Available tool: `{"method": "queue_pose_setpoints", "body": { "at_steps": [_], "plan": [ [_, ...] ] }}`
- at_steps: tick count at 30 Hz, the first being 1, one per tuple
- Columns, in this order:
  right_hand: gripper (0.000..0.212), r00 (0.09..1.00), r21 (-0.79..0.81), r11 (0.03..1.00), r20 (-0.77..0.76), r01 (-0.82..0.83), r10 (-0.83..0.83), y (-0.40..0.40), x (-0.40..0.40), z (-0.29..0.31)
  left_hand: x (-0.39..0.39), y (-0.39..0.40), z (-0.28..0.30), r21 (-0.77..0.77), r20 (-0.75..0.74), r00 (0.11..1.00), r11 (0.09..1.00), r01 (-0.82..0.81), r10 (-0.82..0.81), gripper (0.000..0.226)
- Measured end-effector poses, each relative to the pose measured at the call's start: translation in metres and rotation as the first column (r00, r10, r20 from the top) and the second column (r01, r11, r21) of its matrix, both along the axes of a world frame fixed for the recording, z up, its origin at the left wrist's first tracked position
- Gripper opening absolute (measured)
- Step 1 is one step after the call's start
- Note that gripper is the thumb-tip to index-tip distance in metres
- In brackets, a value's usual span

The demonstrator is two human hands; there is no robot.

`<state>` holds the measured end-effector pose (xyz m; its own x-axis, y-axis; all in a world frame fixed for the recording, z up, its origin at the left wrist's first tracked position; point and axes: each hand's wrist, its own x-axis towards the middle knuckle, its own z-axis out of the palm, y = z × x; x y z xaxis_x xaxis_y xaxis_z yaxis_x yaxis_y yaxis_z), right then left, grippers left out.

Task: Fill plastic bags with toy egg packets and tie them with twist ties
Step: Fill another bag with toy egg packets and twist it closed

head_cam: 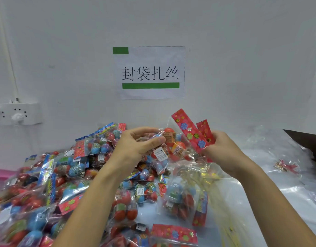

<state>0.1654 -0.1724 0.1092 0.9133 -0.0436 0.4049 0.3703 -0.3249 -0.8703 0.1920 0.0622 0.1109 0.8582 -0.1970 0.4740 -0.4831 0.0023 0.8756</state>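
I have a cluster of toy egg packets [173, 145] raised above the table [282, 191], my left hand [135, 145] grasping the egg end with curled fingers and thumb, my right hand [219, 150] pinching the red flowered header cards [189, 132]. By my reckoning I am only gathering a batch: the big heap of loose packets [52, 184] at my left awaits bagging. Clear plastic bags [278, 154] lie spread at my right, gold twist ties [198, 175] just below my hands, nothing tied yet.
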Motion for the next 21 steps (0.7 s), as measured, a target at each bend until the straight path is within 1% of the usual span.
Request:
{"method": "queue_pose_setpoints", "body": {
  "at_steps": [2,4,6,8,9,10,11,12,14,15,16,18,20,21],
  "plan": [
    [0.001,0.997,-0.010,0.997,-0.004,-0.071,0.071,0.002,-0.002,0.002,0.000,-0.003,0.000,0.011,0.023,1.000,1.000,-0.005,0.005,0.041],
    [0.013,0.992,-0.008,0.992,0.010,-0.127,0.127,0.003,-0.004,0.003,0.000,-0.004,-0.001,0.037,0.040,0.999,0.999,-0.012,0.010,0.040],
    [0.025,0.989,-0.009,0.989,0.023,-0.148,0.148,0.004,-0.005,0.003,0.001,-0.004,-0.001,0.047,0.045,0.999,0.999,-0.013,0.011,0.040],
    [0.031,0.987,0.002,0.987,0.026,-0.158,0.158,0.004,-0.005,0.003,0.002,-0.004,-0.001,0.042,0.042,0.999,0.999,-0.001,-0.001,0.039],
    [0.029,0.986,0.009,0.986,0.026,-0.165,0.165,0.003,-0.003,0.002,0.001,-0.004,-0.001,0.041,0.042,0.999,0.999,0.006,-0.008,0.037],
    [0.022,0.985,0.020,0.985,0.018,-0.173,0.173,0.003,-0.003,0.002,0.002,-0.004,-0.001,0.046,0.043,0.999,0.999,0.005,-0.007,0.036],
    [0.014,0.983,0.035,0.982,0.013,-0.184,0.183,0.002,-0.002,0.002,0.003,-0.004,-0.001,0.057,0.048,0.999,0.998,-0.007,0.004,0.037],
    [0.011,0.981,0.054,0.980,0.004,-0.194,0.194,0.003,-0.003,0.003,0.003,-0.004,-0.002,0.073,0.053,0.998,0.997,-0.028,0.024,0.042],
    [0.015,0.976,0.111,0.970,-0.020,-0.215,0.218,0.005,-0.003,0.003,0.006,-0.006,-0.005,0.082,0.048,0.996,0.993,-0.083,0.080,0.055],
    [0.014,0.974,0.146,0.965,-0.029,-0.217,0.224,0.006,-0.001,0.002,0.007,-0.008,-0.006,0.061,0.031,0.995,0.993,-0.102,0.100,0.057],
    [0.013,0.975,0.175,0.962,-0.043,-0.208,0.219,0.008,0.001,0.002,0.007,-0.011,-0.007,0.021,0.007,0.995,0.994,-0.104,0.104,0.055],
    [0.019,0.977,0.221,0.958,-0.064,-0.184,0.202,0.010,0.005,0.000,0.008,-0.017,-0.010,-0.056,-0.030,0.995,0.994,-0.095,0.093,0.043],
    [0.020,0.975,0.268,0.946,-0.078,-0.181,0.208,0.014,0.007,-0.002,0.010,-0.020,-0.012,-0.071,-0.052,0.996,0.994,-0.081,0.078,0.035],
    [0.020,0.973,0.285,0.940,-0.081,-0.187,0.218,0.015,0.007,-0.002,0.011,-0.019,-0.013,-0.067,-0.069,0.997,0.997,-0.049,0.044,0.033]
  ]
}}
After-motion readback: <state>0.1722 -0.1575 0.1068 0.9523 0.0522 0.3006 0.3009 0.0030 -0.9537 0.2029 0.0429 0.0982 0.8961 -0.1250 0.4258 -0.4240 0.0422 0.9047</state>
